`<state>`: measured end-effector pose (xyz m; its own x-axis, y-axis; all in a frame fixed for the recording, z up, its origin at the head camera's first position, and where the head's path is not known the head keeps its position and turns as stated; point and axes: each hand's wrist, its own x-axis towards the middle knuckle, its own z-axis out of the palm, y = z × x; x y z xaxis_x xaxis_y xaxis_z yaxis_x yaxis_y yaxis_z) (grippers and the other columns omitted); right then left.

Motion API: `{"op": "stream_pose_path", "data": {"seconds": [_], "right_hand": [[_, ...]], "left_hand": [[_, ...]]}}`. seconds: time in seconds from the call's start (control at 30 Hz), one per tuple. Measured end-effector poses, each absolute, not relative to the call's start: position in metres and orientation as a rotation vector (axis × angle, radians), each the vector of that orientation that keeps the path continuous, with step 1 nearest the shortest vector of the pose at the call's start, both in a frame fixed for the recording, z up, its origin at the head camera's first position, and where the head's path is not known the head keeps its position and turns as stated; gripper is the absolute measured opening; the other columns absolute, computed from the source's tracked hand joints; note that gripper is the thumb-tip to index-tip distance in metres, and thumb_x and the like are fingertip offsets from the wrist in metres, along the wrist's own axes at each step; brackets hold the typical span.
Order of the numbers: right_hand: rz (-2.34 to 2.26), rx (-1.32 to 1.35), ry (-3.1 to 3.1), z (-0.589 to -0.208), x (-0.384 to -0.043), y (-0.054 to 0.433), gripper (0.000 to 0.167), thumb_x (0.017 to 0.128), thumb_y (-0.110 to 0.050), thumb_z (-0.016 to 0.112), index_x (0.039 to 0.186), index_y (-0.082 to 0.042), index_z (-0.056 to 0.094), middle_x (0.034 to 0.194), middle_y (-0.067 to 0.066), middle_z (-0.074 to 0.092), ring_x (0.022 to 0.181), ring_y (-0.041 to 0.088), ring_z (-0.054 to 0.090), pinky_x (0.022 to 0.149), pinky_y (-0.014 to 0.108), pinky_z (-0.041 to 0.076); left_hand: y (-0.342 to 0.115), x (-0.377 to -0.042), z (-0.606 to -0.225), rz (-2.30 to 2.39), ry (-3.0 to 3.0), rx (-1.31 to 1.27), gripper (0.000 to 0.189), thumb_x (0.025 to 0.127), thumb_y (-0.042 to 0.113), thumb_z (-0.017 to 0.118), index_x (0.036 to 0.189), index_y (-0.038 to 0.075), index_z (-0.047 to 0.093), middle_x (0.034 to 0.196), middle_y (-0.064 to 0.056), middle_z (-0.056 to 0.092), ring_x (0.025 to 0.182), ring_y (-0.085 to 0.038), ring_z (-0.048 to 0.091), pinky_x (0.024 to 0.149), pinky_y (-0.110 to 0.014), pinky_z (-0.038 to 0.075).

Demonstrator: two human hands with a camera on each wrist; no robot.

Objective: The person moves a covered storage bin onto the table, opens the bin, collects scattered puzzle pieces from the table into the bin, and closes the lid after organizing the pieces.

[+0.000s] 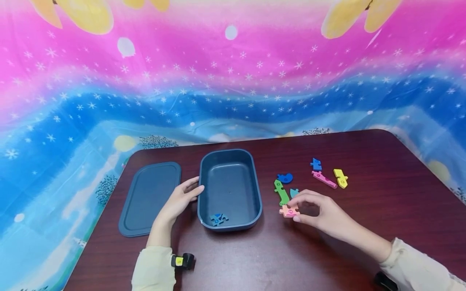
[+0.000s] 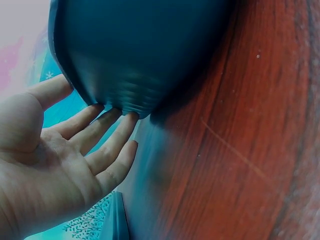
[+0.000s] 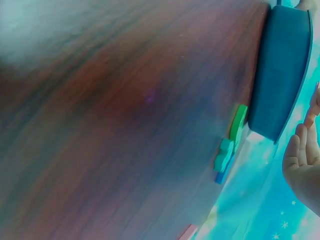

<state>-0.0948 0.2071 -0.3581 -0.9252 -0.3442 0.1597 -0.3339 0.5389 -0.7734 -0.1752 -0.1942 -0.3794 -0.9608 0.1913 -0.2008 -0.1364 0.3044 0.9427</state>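
A printed cloth (image 1: pixel 233 81) in pink and blue is hanging behind your work, and in front of it a dark reddish-brown table (image 1: pixel 233 264) is spreading. On it, a grey-blue box (image 1: pixel 230 178) is standing without its lid (image 1: pixel 150 198), which is lying flat to the left.

Your right hand (image 1: pixel 325 212) is pinching an orange-pink piece (image 1: pixel 289 211) between thumb and fingers, to the right of the box. Your left hand (image 1: pixel 179 202) is touching the box's left side with relaxed fingers, its thumb resting at the rim, not clenching.

Farther right, a long pink piece (image 1: pixel 325 180) is lying between a yellow piece (image 1: pixel 340 179) and a light blue piece (image 1: pixel 316 164). Nearer the box, a green piece (image 1: pixel 280 191) is lying just beside a dark blue piece (image 1: pixel 285 178). Inside the box, blue puzzle pieces (image 1: pixel 219 219) are resting near your end; you cannot be sure how many. A small teal piece (image 1: pixel 293 192) is showing beside your right fingers.
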Motion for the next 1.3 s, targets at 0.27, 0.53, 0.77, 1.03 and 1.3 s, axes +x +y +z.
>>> {"op": "stream_pose_path", "data": {"seconds": [0.27, 0.53, 0.77, 1.03, 1.3], "right_hand": [[-1.428, -0.689, 2.736, -0.35, -0.098, 0.193, 0.031, 0.081, -0.01, 0.082, 0.109, -0.021, 0.073, 0.106, -0.009, 0.065, 0.093, 0.02, 0.061, 0.083, 0.032, 0.056], [-1.447, -0.688, 2.731, -0.345, -0.101, 0.182, 0.032, 0.082, -0.012, 0.082, 0.11, -0.022, 0.072, 0.107, -0.01, 0.065, 0.092, 0.023, 0.06, 0.076, 0.033, 0.054], [-1.448, -0.692, 2.716, -0.345, -0.106, 0.17, 0.03, 0.083, -0.016, 0.082, 0.11, -0.024, 0.072, 0.104, -0.011, 0.066, 0.092, 0.023, 0.06, 0.072, 0.032, 0.052], [-1.54, -0.692, 2.603, -0.343, -0.109, 0.157, 0.03, 0.082, -0.015, 0.082, 0.11, -0.021, 0.072, 0.103, -0.007, 0.065, 0.091, 0.031, 0.06, 0.073, 0.032, 0.058], [-1.522, -0.719, 2.59, -0.337, -0.112, 0.141, 0.028, 0.083, -0.018, 0.082, 0.109, -0.024, 0.072, 0.103, -0.009, 0.065, 0.09, 0.021, 0.06, 0.074, 0.031, 0.054]], "left_hand": [[-0.195, -0.174, -0.379, 1.688, 2.309, 0.061, 0.066, 0.099, 0.036, 0.061, 0.153, 0.006, 0.036, 0.152, -0.022, 0.04, 0.137, -0.036, 0.042, 0.107, -0.051, 0.04], [-0.194, -0.174, -0.377, 1.694, 2.308, 0.063, 0.066, 0.099, 0.036, 0.061, 0.153, 0.006, 0.036, 0.152, -0.021, 0.04, 0.138, -0.035, 0.041, 0.107, -0.051, 0.04], [-0.194, -0.174, -0.377, 1.704, 2.3, 0.046, 0.065, 0.099, 0.035, 0.061, 0.152, 0.007, 0.037, 0.152, -0.021, 0.039, 0.139, -0.036, 0.04, 0.108, -0.051, 0.039], [-0.194, -0.175, -0.377, 1.701, 2.306, 0.069, 0.063, 0.099, 0.035, 0.061, 0.151, 0.007, 0.039, 0.152, -0.021, 0.04, 0.138, -0.035, 0.041, 0.107, -0.051, 0.04], [-0.194, -0.175, -0.378, 1.696, 2.303, 0.065, 0.063, 0.1, 0.035, 0.06, 0.151, 0.007, 0.039, 0.152, -0.021, 0.039, 0.139, -0.035, 0.04, 0.107, -0.05, 0.04]]}}
